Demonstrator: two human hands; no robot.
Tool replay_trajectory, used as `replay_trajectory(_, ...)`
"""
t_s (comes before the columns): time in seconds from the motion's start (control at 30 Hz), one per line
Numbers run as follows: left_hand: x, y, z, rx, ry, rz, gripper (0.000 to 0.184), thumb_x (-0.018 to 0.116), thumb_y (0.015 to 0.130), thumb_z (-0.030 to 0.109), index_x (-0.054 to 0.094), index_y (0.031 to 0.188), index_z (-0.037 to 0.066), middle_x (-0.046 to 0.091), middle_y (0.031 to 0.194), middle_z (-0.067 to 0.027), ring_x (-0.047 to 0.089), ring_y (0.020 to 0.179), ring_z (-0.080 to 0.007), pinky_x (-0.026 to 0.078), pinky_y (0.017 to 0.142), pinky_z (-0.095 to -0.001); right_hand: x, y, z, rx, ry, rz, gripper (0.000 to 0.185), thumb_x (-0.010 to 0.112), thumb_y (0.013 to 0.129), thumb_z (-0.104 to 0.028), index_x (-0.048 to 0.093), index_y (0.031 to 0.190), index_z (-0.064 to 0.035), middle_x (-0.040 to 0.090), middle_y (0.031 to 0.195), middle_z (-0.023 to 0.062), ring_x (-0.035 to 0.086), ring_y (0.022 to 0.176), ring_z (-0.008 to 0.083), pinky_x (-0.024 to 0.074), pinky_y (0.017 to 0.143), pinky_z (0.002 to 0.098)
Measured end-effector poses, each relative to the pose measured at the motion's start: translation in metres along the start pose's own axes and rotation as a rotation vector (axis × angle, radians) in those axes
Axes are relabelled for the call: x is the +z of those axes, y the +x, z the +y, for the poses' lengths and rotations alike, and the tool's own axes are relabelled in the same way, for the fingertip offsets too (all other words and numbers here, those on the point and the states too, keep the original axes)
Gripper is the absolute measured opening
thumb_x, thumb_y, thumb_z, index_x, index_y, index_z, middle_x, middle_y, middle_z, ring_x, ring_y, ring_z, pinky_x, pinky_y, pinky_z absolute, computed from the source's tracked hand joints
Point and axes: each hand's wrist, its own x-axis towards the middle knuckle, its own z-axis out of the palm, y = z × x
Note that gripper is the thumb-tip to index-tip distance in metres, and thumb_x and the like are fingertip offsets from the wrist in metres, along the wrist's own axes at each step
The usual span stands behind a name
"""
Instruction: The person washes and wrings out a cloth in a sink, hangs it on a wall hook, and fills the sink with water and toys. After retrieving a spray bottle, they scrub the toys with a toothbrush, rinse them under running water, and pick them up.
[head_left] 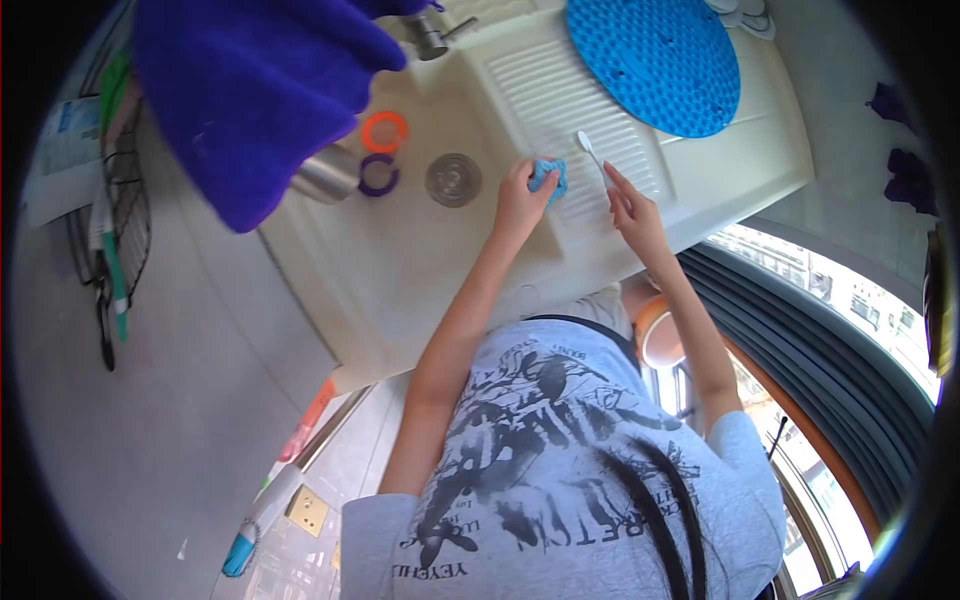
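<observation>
My left hand (515, 205) is closed around a crumpled light-blue cloth (549, 180), over the edge between the basin and the ribbed washboard. Part of the cloth is hidden by the fingers. Between the fingers of my right hand (637, 218) is a slim white stick with an oval head (584, 142); whether it is a brush or a spoon cannot be made out. Its head points away from me above the washboard (540, 85). The two hands are apart, both over the cream sink (410, 310).
A purple towel (260, 90) hangs at upper left, partly covering a metal cup (328, 174). An orange ring (384, 132) and a purple ring (379, 175) lie near the drain (454, 180). Behind stand a faucet (430, 40) and a round blue mat (660, 60).
</observation>
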Motion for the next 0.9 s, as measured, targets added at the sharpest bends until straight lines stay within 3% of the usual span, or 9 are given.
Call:
replay_trajectory(0.03,0.011,0.004,-0.004,0.164,0.204,0.067,0.027,0.064,0.081,0.018,0.06,0.1,-0.001,0.056,0.094,-0.0118,0.058,0.083,-0.0211,0.046,0.069,-0.0328,-0.003,-0.005,0.013,0.044,0.008,0.0,0.039,0.05,0.09,-0.017,0.048,0.128,-0.0211,0.061,0.077,0.0168,0.057,0.063,0.0266,0.0456,0.064,0.0332)
replay_trajectory(0.07,0.017,0.004,-0.009,0.095,0.184,0.046,0.037,0.066,0.078,0.019,0.056,0.109,0.003,0.051,0.103,-0.0141,0.052,0.091,-0.0293,0.042,0.079,-0.0383,-0.004,-0.011,0.022,0.032,0.058,0.018,0.039,0.051,0.089,-0.014,0.049,0.128,-0.0212,0.058,0.073,0.0142,0.053,0.058,0.0233,0.0443,0.062,0.0317)
replay_trajectory(0.17,0.022,-0.002,0.015,0.255,0.476,0.317,0.05,0.069,0.075,0.022,0.05,0.119,0.007,0.047,0.113,-0.0126,0.046,0.103,-0.0309,0.037,0.088,-0.0415,-0.001,-0.022,0.031,-0.136,0.023,0.098,0.041,0.053,0.088,-0.012,0.049,0.127,-0.0215,0.055,0.071,0.0128,0.052,0.057,0.0221,0.0437,0.06,0.0313)
replay_trajectory(0.2,0.022,-0.004,0.014,0.27,0.519,0.261,0.055,0.07,0.074,0.023,0.046,0.121,0.007,0.045,0.116,-0.0116,0.044,0.106,-0.0303,0.036,0.089,-0.042,-0.002,-0.024,0.027,-0.139,0.012,0.104,0.042,0.054,0.086,-0.01,0.05,0.127,-0.0218,0.052,0.068,0.0113,0.05,0.054,0.0209,0.0431,0.058,0.0307)
replay_trajectory(0.27,0.022,-0.008,0.012,0.299,0.606,0.153,0.064,0.07,0.073,0.025,0.04,0.127,0.008,0.041,0.12,-0.0097,0.039,0.112,-0.0291,0.033,0.093,-0.0431,-0.007,-0.026,0.019,-0.084,-0.024,0.052,0.042,0.053,0.087,-0.008,0.05,0.128,-0.0188,0.059,0.082,0.0128,0.055,0.066,0.0185,0.0449,0.063,0.0286)
replay_trajectory(0.3,0.024,-0.009,0.013,0.279,0.581,0.128,0.064,0.071,0.073,0.025,0.041,0.126,0.007,0.041,0.121,-0.0105,0.04,0.112,-0.0297,0.033,0.093,-0.0434,-0.008,-0.025,0.016,-0.058,-0.042,0.024,0.042,0.052,0.088,-0.007,0.049,0.128,-0.0174,0.062,0.088,0.0135,0.058,0.072,0.0173,0.0458,0.066,0.0275)
replay_trajectory(0.5,0.033,-0.011,-0.001,0.279,0.507,0.105,0.067,0.072,0.073,0.027,0.039,0.126,0.002,0.038,0.124,-0.0141,0.035,0.117,-0.0336,0.03,0.099,-0.0457,-0.004,-0.016,0.013,-0.196,-0.16,0.02,0.046,0.056,0.083,-0.008,0.051,0.126,-0.0227,0.05,0.064,0.0075,0.05,0.05,0.0213,0.0417,0.05,0.0339)
replay_trajectory(0.77,0.036,-0.011,-0.005,0.225,0.542,0.068,0.071,0.071,0.074,0.029,0.033,0.127,0.002,0.034,0.126,-0.0165,0.019,0.129,-0.0389,0.014,0.105,-0.0558,0.0,-0.008,0.017,-0.253,-0.218,0.01,0.047,0.055,0.082,-0.007,0.051,0.126,-0.0228,0.051,0.063,0.0083,0.053,0.052,0.0263,0.0431,0.05,0.0367)
replay_trajectory(0.9,0.038,-0.012,-0.011,0.229,0.508,0.069,0.072,0.071,0.074,0.03,0.032,0.128,0.003,0.033,0.127,-0.0164,0.017,0.13,-0.0389,0.012,0.104,-0.0571,0.007,0.009,0.002,-0.211,-0.214,0.016,0.047,0.055,0.081,-0.006,0.051,0.125,-0.0222,0.051,0.064,0.0088,0.054,0.054,0.0265,0.0437,0.052,0.0369)
